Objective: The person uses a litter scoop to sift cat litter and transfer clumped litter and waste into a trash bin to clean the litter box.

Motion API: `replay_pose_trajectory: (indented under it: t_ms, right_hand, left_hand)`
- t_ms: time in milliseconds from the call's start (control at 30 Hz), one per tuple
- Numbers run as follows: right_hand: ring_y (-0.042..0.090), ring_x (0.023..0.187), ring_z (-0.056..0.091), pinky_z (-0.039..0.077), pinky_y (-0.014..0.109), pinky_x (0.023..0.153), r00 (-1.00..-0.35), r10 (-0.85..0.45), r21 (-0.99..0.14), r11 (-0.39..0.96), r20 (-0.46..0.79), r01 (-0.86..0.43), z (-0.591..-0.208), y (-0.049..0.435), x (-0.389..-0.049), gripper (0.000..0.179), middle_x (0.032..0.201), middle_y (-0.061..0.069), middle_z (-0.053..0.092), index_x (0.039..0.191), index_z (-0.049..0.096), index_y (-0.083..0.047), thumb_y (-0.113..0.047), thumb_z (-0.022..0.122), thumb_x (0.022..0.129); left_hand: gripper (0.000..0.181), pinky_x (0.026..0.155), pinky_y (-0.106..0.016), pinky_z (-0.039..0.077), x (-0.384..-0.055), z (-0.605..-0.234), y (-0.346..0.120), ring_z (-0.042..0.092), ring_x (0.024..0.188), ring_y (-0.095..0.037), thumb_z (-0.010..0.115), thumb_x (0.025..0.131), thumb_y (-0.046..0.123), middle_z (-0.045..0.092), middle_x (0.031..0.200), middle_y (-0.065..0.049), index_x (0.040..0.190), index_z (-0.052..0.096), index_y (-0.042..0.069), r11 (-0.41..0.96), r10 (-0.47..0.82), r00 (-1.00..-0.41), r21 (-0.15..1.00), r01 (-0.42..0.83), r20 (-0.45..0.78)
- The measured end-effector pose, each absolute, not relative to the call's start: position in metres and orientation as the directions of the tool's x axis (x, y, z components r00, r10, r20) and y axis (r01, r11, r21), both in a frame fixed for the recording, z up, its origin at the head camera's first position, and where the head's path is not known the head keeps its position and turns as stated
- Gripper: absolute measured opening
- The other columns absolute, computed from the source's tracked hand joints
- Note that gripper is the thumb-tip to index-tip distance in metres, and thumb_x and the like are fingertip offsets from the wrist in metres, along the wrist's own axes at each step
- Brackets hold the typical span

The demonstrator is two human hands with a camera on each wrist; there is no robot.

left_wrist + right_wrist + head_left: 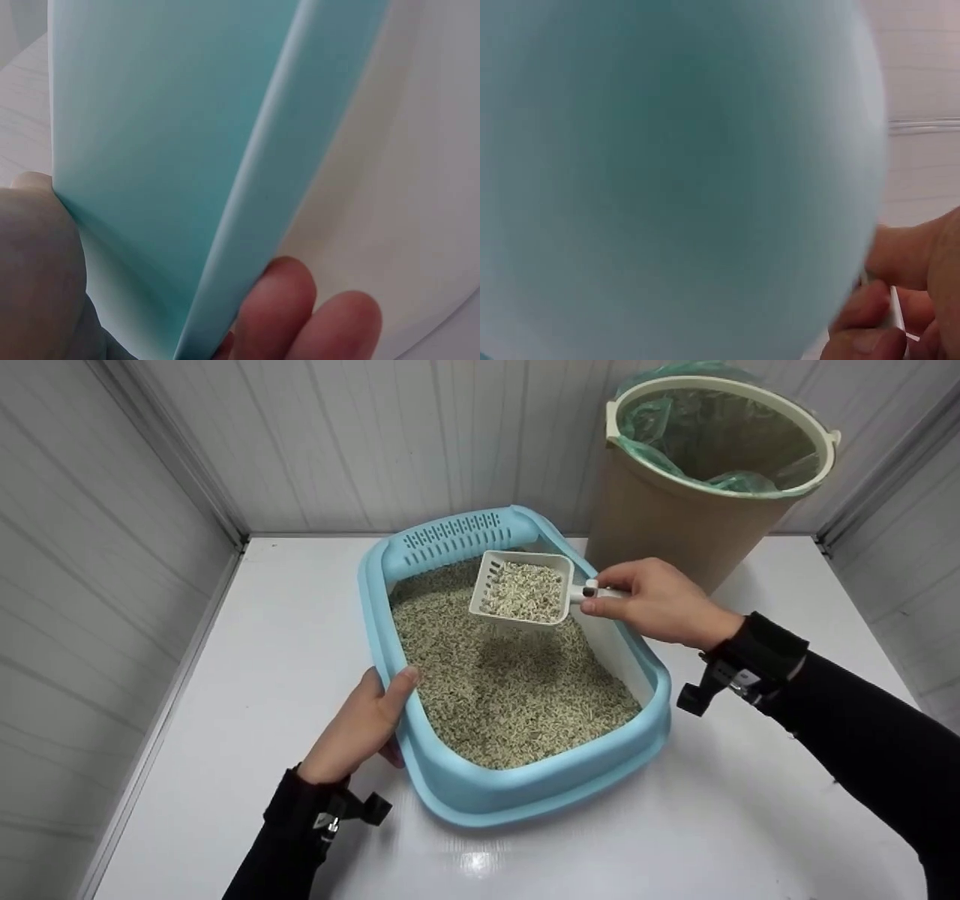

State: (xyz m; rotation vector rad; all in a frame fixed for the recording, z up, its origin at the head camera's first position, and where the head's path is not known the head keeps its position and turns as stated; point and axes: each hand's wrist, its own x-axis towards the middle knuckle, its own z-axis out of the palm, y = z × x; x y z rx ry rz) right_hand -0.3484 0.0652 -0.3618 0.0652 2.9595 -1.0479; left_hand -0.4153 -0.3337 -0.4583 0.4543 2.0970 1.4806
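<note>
A blue litter box filled with pellet litter stands on the white table. My left hand grips its left rim, thumb on top and fingers underneath. In the left wrist view the fingertips curl under the blue rim. Above the litter, my right hand holds a white slotted litter scoop by its handle. Litter lies heaped in the scoop, and some falls from it. The right wrist view is mostly filled by the blurred blue wall of the box, with the right fingers around the handle.
A beige bin lined with a green plastic bag stands behind the box at the right. Ribbed white wall panels enclose the back and sides of the white table.
</note>
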Motion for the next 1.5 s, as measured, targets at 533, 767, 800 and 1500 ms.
replay_pose_trajectory:
  t_ms: [533,767,800,1500]
  right_hand:
    - [0.022,0.089,0.062,0.049,0.032,0.075,-0.998,0.050,-0.617,0.785,-0.038,0.063,-0.3619,0.0652,-0.3491,0.032,0.096,0.004,0.072,0.120,0.083,-0.011,-0.040,0.077,0.107]
    - [0.021,0.083,0.060,0.046,0.033,0.073,-1.000,0.015,-0.583,0.812,-0.009,0.018,-0.3623,0.0646,-0.3493,0.028,0.089,0.002,0.068,0.115,0.082,-0.011,-0.037,0.077,0.108]
    - [0.020,0.082,0.059,0.045,0.032,0.072,-1.000,0.010,-0.582,0.813,-0.005,0.011,-0.3624,0.0644,-0.3493,0.027,0.089,0.002,0.069,0.115,0.083,-0.012,-0.037,0.077,0.108]
    - [0.020,0.075,0.056,0.042,0.034,0.068,-0.998,-0.018,-0.550,0.835,-0.055,0.015,-0.3598,0.0647,-0.3452,0.030,0.082,0.001,0.065,0.116,0.083,-0.012,-0.040,0.079,0.106]
  left_hand:
    - [0.065,0.052,-0.072,0.059,-0.4157,-0.4601,-0.3315,0.075,0.058,-0.040,0.050,0.114,0.066,0.073,0.091,-0.022,0.126,0.050,0.002,0.336,0.566,-0.797,0.942,-0.011,-0.211]
    - [0.068,0.049,-0.064,0.061,-0.4152,-0.4590,-0.3328,0.074,0.057,-0.039,0.051,0.113,0.068,0.073,0.091,-0.023,0.127,0.049,0.001,0.342,0.556,-0.801,0.939,-0.024,-0.222]
    - [0.069,0.049,-0.063,0.062,-0.4152,-0.4588,-0.3330,0.074,0.057,-0.039,0.051,0.113,0.068,0.073,0.090,-0.023,0.127,0.049,0.001,0.340,0.558,-0.799,0.940,-0.026,-0.224]
    - [0.069,0.050,-0.067,0.061,-0.4156,-0.4584,-0.3319,0.073,0.053,-0.037,0.051,0.112,0.069,0.074,0.088,-0.022,0.126,0.050,0.001,0.339,0.562,-0.798,0.941,-0.016,-0.216]
